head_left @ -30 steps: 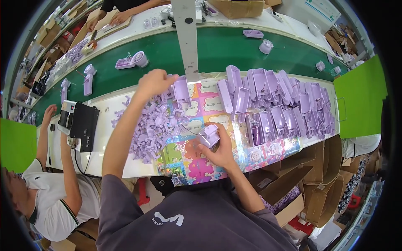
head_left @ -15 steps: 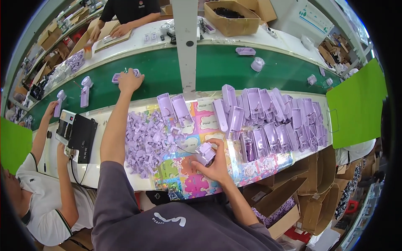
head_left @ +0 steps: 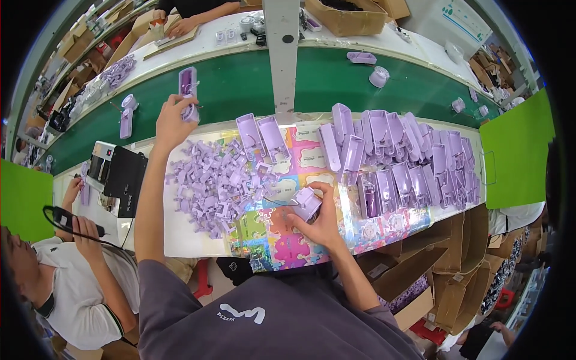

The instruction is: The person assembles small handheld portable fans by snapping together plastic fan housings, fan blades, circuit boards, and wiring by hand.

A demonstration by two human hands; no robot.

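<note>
My left hand grips a lilac handheld fan body by its round end, at the near edge of the green belt. Its long hollow handle points away from me, and a thin wire shows by the joint. Over the colourful printed sheet, my right hand is closed around a boxy lilac fan head with a dark wire trailing left. Between my arms lies a heap of small lilac plastic parts. Two open lilac handle shells rest beyond it.
Rows of lilac handle shells fill the table's right side. A metal post rises beyond the table. On the left, a co-worker's hand holds a black corded tool beside a black machine. Cardboard boxes stand lower right.
My left hand has drawn nearer with the fan body, whose handle swung from pointing left to pointing away. My right hand keeps its hold. The co-worker's nearer hand now holds a corded tool.
</note>
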